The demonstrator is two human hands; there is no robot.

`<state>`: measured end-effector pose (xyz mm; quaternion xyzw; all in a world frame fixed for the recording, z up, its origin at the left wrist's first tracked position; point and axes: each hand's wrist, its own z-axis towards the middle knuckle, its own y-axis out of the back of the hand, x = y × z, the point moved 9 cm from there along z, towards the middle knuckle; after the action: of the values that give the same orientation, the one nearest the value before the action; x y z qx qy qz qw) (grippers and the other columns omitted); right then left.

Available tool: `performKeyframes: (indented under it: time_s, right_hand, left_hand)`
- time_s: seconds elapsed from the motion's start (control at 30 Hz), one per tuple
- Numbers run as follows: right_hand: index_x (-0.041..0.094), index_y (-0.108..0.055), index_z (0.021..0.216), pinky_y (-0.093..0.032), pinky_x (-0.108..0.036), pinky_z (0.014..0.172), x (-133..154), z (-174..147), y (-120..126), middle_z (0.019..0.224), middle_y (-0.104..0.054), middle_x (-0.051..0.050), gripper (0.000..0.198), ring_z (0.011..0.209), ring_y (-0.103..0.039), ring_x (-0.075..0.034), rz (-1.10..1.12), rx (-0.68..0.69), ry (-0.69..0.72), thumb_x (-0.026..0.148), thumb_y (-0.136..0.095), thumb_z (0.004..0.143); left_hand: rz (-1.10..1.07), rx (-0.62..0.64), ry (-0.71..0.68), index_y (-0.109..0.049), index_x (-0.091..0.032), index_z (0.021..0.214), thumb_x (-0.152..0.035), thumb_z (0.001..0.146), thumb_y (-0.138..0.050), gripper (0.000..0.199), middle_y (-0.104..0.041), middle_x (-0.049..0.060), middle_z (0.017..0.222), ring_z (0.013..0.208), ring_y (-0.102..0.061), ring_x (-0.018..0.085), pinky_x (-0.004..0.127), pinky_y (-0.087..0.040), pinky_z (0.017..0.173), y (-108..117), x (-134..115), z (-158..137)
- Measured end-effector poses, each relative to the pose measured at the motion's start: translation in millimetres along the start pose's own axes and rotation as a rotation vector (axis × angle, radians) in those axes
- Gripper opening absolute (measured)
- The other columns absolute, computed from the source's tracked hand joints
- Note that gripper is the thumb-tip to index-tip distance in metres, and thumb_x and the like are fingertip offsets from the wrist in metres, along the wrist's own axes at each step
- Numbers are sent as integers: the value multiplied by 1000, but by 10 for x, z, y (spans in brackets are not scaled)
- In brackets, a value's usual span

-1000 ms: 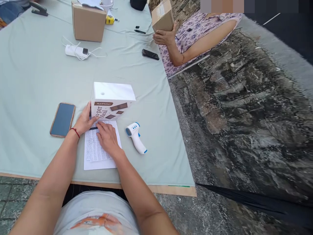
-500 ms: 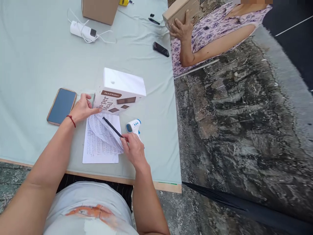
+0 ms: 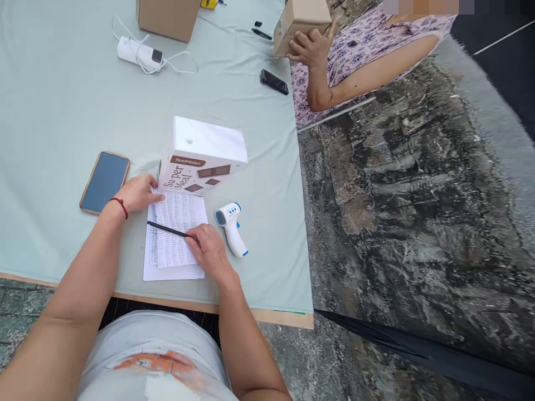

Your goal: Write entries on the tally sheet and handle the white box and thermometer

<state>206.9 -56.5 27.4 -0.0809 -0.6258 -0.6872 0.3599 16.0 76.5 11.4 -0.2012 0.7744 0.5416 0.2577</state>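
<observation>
My right hand (image 3: 209,252) is closed around a slim black pen (image 3: 167,228), which points left and lies low across the printed sheets (image 3: 178,209). The side of this hand rests on the lower right of the paper. My left hand (image 3: 140,193), with a red cord at the wrist, has its thumb stretched onto the top left corner of the sheets, apart from the curled fingers. Those fingers are beside the lower left corner of a white NutriMotion box (image 3: 204,161), which stands upright behind the paper. The underside of the left hand is hidden.
A phone (image 3: 105,182) lies left of my left hand; a white infrared thermometer (image 3: 234,231) lies right of the papers. Farther back are a white device with a cable (image 3: 140,54), a cardboard box (image 3: 167,19) and a black device (image 3: 274,82). Another person's hand (image 3: 311,49) holds a carton (image 3: 303,22).
My right hand has moved left and slightly down with the pen, and the lifted top sheet now lies flat. My left thumb has shifted off the box onto the paper. The other person's carton has turned.
</observation>
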Motion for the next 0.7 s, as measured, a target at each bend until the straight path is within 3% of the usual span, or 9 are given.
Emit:
performKeyframes:
  time_s: [0.17,0.3,0.37,0.5,0.6,0.7]
  right_hand:
    - [21,-62,91,-48,-33,64,207,-12,141,76,-62,-3,17,70,-56,-17,173,-241,143,29,-50,101]
    - [24,-59,89,-52,-29,58,-46,-306,411,71,-63,2,7,60,-61,-14,382,-519,-7,27,-61,94]
    - [24,-60,91,-56,-29,58,-167,-475,468,73,-68,3,3,61,-66,-14,444,-584,-69,24,-62,93]
    - [24,-64,109,-61,-33,64,-57,-585,360,76,-75,0,20,66,-72,-17,347,-451,20,15,-50,99]
    - [23,-61,113,-62,-47,87,199,-546,165,105,-79,-10,16,102,-75,-26,207,-281,204,21,-58,97]
    - [20,-55,114,-52,-59,105,323,-507,-40,133,-69,-22,39,131,-62,-35,81,-142,291,41,-74,88]
  left_hand:
    - [185,115,66,-59,-22,117,-35,77,-79,47,-69,6,98,100,-66,31,41,-49,83,-23,-96,-113]
    - [247,135,77,-54,-22,125,-37,81,-75,50,-69,8,108,104,-65,33,41,-49,79,-44,-131,-155]
    - [250,139,69,-53,-22,126,-36,82,-75,52,-69,8,108,104,-65,33,41,-48,78,-58,-149,-162]
    - [281,162,38,-52,-20,127,-36,76,-81,61,-69,8,104,101,-66,34,42,-49,78,-86,-207,-184]
    - [301,164,31,-52,-18,127,-36,73,-84,65,-69,8,100,98,-66,35,42,-50,78,-88,-228,-194]
    - [310,152,32,-52,-18,126,-36,72,-84,65,-69,8,99,97,-67,35,42,-50,77,-81,-221,-189]
